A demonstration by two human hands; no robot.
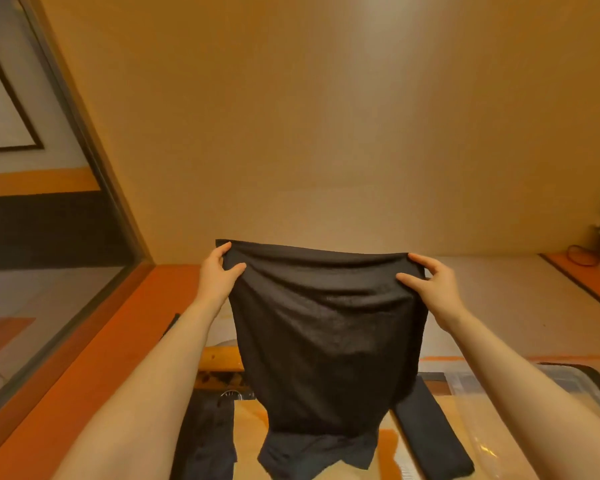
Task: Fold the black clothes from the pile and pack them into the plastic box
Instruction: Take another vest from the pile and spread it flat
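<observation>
Both hands (219, 271) (430, 278) pinch unmarked black garment (326, 327) aloft.

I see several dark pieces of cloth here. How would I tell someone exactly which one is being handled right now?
Start at the plain tan wall ahead, then drop to the two bare arms reaching forward. Between them hangs the black garment, its top edge pinched at the corners by the left hand and right hand. Unlike the folded black cloth lying flat beneath, it is lifted and spread wide.
</observation>
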